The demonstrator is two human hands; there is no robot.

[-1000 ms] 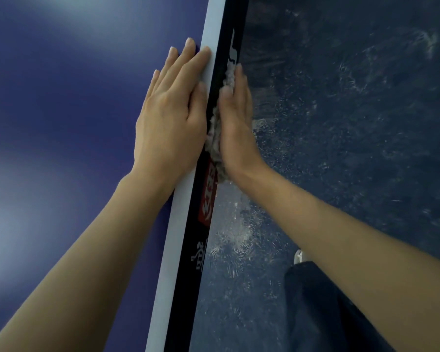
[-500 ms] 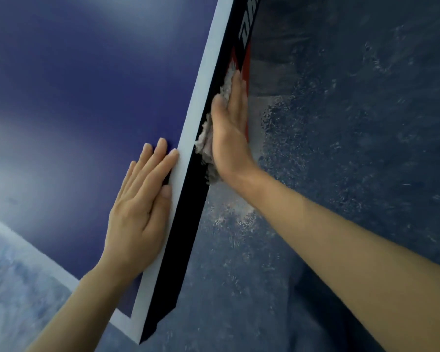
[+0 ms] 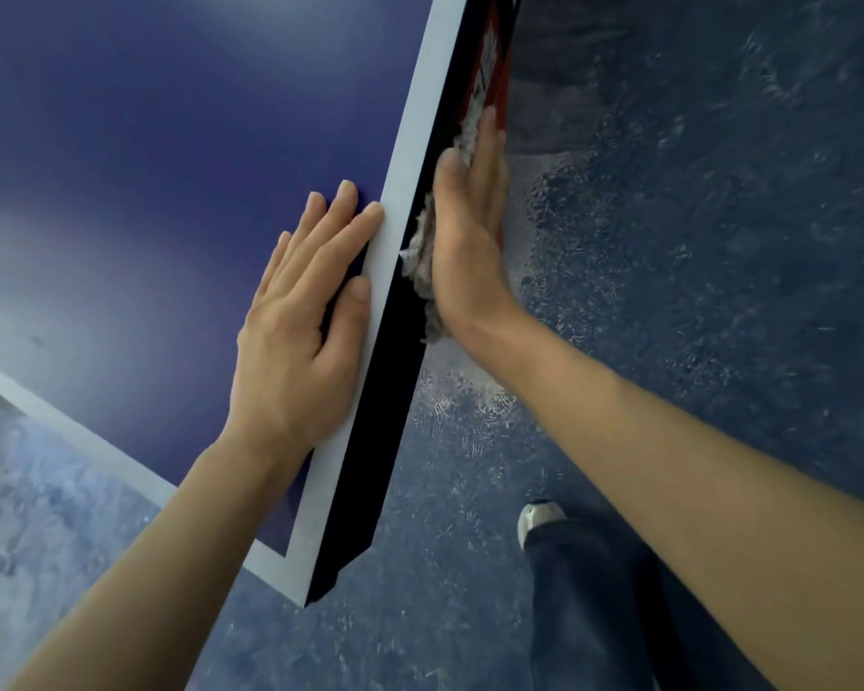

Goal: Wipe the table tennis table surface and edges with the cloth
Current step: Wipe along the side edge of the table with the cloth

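Observation:
The blue table tennis table [image 3: 145, 167] fills the upper left, with a white line along its border and a black side edge [image 3: 375, 441] running down to a corner at the bottom centre. My left hand [image 3: 300, 321] lies flat on the top, fingers straight, beside the white line. With straight fingers, my right hand [image 3: 470, 241] presses a grey-white cloth [image 3: 420, 251] against the black side edge. The cloth is mostly hidden under the palm; bits show at the fingertips and the wrist.
A red label with white characters [image 3: 490, 57] sits on the side edge just beyond my right fingertips. Mottled dark blue floor [image 3: 694, 241] lies to the right and below. My trouser leg [image 3: 594, 605] and shoe tip [image 3: 537, 518] stand near the table corner.
The view has shifted along the edge towards the table corner, which has come into sight. My left hand has slid back along the top; my right hand keeps pressing the cloth on the side edge.

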